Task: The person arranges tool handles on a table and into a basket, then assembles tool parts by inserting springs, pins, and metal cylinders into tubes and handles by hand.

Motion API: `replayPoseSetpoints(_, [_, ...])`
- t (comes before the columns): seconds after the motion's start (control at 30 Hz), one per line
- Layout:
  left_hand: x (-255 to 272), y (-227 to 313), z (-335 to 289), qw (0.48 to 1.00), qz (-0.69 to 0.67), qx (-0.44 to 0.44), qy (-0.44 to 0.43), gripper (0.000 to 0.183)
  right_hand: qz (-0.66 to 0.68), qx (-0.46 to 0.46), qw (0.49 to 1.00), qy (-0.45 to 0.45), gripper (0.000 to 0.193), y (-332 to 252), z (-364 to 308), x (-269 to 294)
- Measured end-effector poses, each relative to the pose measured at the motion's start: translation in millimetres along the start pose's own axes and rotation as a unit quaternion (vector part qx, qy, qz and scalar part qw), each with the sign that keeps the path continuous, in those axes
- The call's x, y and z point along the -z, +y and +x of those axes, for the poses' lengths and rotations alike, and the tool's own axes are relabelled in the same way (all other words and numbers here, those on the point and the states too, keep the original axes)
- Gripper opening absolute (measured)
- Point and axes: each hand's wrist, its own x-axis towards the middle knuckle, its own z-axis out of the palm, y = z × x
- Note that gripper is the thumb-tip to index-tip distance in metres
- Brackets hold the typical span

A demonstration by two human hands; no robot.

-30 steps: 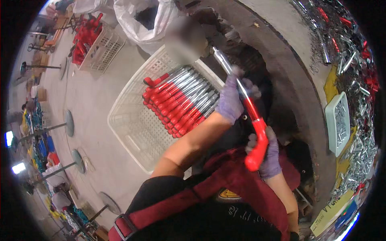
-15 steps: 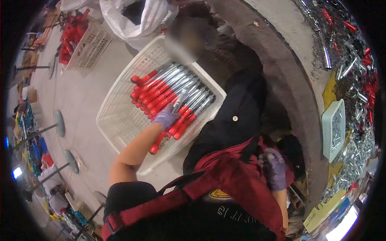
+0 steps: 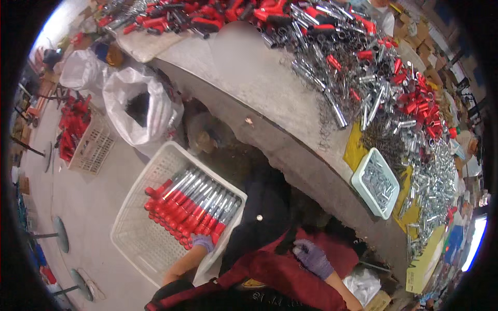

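A white slatted plastic basket (image 3: 124, 217) stands at my left, tilted in view. Inside lies a stacked row of red-handled metal tubes (image 3: 189, 205), their chrome ends pointing away from me and their red ends nearer. My left hand (image 3: 203, 241), in a purple glove, is at the near right end of the row. Its fingers curl at the end of a red handle and are partly hidden. Over my dark red apron (image 3: 280, 272) my right hand (image 3: 314, 259), also gloved in purple, rests with loosely bent fingers apart and nothing visible in them.
A workbench (image 3: 259, 101) curves across ahead, heaped with red and chrome parts (image 3: 415, 101). On its right part sits a pale tray (image 3: 358, 181) of small metal pieces. White sacks (image 3: 122, 122) and another basket with red parts (image 3: 93, 150) stand at the left.
My view has swung up and right, showing more of the bench. My left hand has drawn back from the chrome part of the row to the red ends. My right hand lies farther forward over the apron.
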Motion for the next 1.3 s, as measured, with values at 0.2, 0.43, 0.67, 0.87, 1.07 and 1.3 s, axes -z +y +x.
replayPoseSetpoints(0.2, [-35.9, -30.4, 52.1, 0.954, -0.047, -0.277, 0.103, 0.038, -0.145, 0.058, 0.987, -0.033, 0.039, -32.9, -9.7, 17.7])
replayPoseSetpoints(0.43, [153.9, -49.4, -2.8, 0.802, -0.377, -0.017, 0.464, 0.037, -0.265, 0.255, 0.907, 0.207, 0.03, -92.0, -30.9, 106.5])
replayPoseSetpoints(0.67, [316.0, -34.1, -103.0, 0.567, -0.426, -0.176, 0.683, 0.031, -0.446, 0.387, 0.779, 0.208, 0.039, -113.8, 13.5, 103.7])
replayPoseSetpoints(0.87, [456.8, -66.5, -62.6, 0.574, -0.253, -0.033, 0.778, 0.048, -0.564, 0.498, 0.653, -0.082, 0.047, -149.2, 52.0, 142.9])
replayPoseSetpoints(1.07, [497.4, -81.1, -47.5, 0.725, -0.15, -0.039, 0.672, 0.044, -0.486, 0.487, 0.675, -0.265, 0.044, -248.8, 98.6, 223.3])
replayPoseSetpoints(1.3, [502.5, -84.9, -38.7, 0.749, -0.146, -0.032, 0.646, 0.041, -0.541, 0.563, 0.625, 0.003, 0.039, -367.3, 239.9, 247.3])
